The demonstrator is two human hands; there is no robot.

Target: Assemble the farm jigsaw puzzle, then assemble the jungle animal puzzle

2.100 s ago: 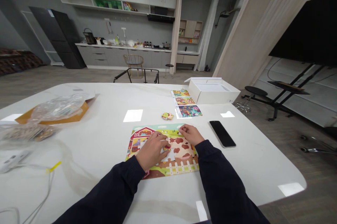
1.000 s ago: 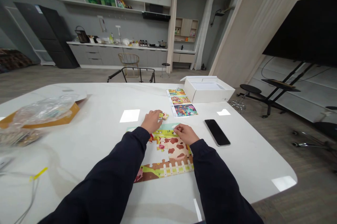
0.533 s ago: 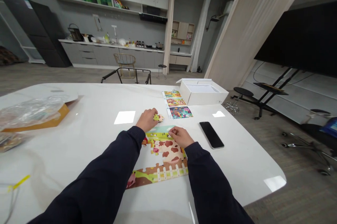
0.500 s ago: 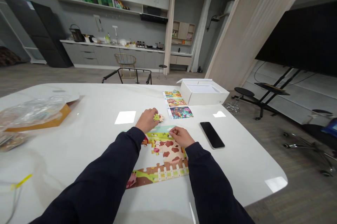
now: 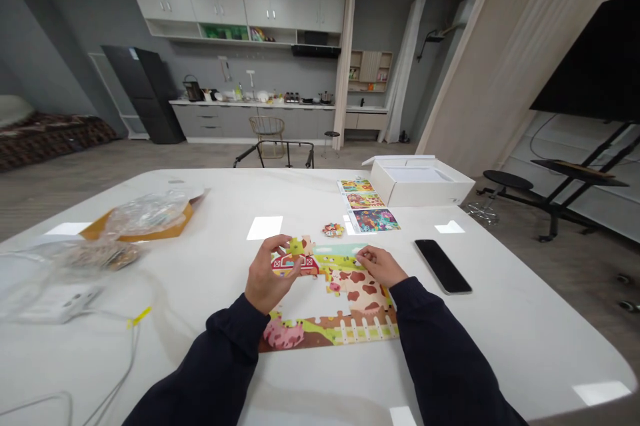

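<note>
While, in the head view, a flat yellow-green and cream puzzle piece (image 5: 300, 246) is held between thumb and fingers of the left hand (image 5: 267, 279), a partly filled, colourful farm-scene jigsaw (image 5: 367, 289) is spread out beneath and to the right of it. The fingertips of the right hand (image 5: 385, 267) are brought together over the jigsaw's far right; whether contact is made cannot be told. A black-screened phone (image 5: 443, 267) is laid right of that hand.

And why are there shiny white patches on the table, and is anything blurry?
Head view: the white patches look like light reflecting off the glossy table; head view again: the plastic bag on the left looks smeary, the cow puzzle clearer.
</note>
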